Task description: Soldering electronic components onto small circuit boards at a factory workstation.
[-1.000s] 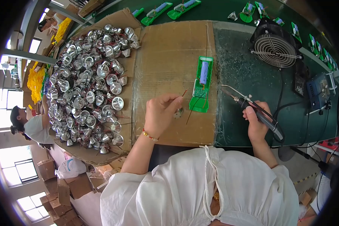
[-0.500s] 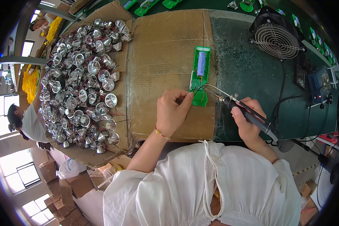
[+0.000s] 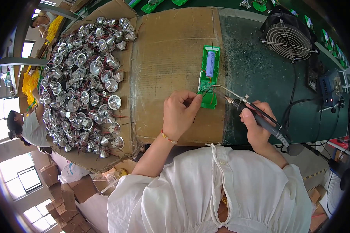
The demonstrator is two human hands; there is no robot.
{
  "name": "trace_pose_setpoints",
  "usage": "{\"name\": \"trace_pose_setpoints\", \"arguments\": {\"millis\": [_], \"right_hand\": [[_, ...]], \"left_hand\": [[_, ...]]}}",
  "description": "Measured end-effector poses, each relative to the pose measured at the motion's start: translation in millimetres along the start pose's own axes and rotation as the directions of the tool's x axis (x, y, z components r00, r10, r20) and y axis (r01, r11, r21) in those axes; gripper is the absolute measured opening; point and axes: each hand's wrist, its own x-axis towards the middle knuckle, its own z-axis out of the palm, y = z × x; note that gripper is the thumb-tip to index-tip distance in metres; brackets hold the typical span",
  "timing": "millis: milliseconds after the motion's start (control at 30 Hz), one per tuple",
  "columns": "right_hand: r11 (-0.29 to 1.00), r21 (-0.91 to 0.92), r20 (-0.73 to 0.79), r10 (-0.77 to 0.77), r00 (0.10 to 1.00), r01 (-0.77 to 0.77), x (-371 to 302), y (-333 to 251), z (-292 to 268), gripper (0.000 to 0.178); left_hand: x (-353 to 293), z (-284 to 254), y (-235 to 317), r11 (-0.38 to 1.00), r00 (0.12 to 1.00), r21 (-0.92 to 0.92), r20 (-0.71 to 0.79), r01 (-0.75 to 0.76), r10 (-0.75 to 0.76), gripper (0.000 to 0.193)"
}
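Note:
A long green plastic housing [image 3: 209,101] lies on the cardboard, holding a purple cylindrical battery [image 3: 210,64] and a small green circuit board [image 3: 205,86] with thin wires. My left hand [image 3: 181,110] is at the housing's near left edge, thumb and forefinger pinched on a thin dark wire [image 3: 208,90] that runs to the board. In my right hand [image 3: 258,120] is a soldering iron [image 3: 263,123], with a thin curved metal tube [image 3: 228,90] fixed along it. The tube's end reaches the board; the iron's tip stands a little to the right of the housing.
Many silver reflector cups [image 3: 83,89] with wires fill a cardboard tray at left. A fan with a round wire guard [image 3: 287,42] stands far right, near a blue control box [image 3: 330,90] with cables. Green housings [image 3: 153,6] line the far edge. Another person [image 3: 31,126] sits at left.
The view has shifted slightly, so the bench things appear a little further right. Both hands keep nearly the same places around the green housing, the left still pinching the wire.

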Motion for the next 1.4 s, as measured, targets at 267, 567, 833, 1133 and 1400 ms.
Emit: {"name": "trace_pose_setpoints", "arguments": {"millis": [267,567,833,1133,1400], "right_hand": [[0.999,0.032,0.0,-0.009,1.0,0.009,-0.2,0.2,-4.7,0.016],[0.998,0.053,-0.012,0.04,0.999,-0.039,2.9,5.6,4.6,0.015],[0.994,0.043,0.003,0.101,0.995,-0.101,6.3,7.4,9.2,0.016],[0.97,0.204,-0.039,0.144,0.989,-0.133,5.6,-2.6,5.8,0.015],[0.967,0.223,-0.054,0.135,0.989,-0.119,6.9,3.8,-3.2,0.015]], "left_hand": [[1.0,-0.5,0.6,1.0,1.0,0.005,0.003,0.003,-0.003,0.017],[5.1,2.2,1.4,0.996,0.994,0.016,-0.061,-0.089,0.09,0.012],[6.9,3.3,1.6,0.998,0.996,0.01,-0.056,-0.062,0.062,0.014],[7.7,2.6,2.0,0.999,0.998,0.001,-0.047,-0.035,0.035,0.014],[8.6,0.2,4.3,0.999,0.998,-0.017,-0.038,0.045,-0.046,0.013]]}}
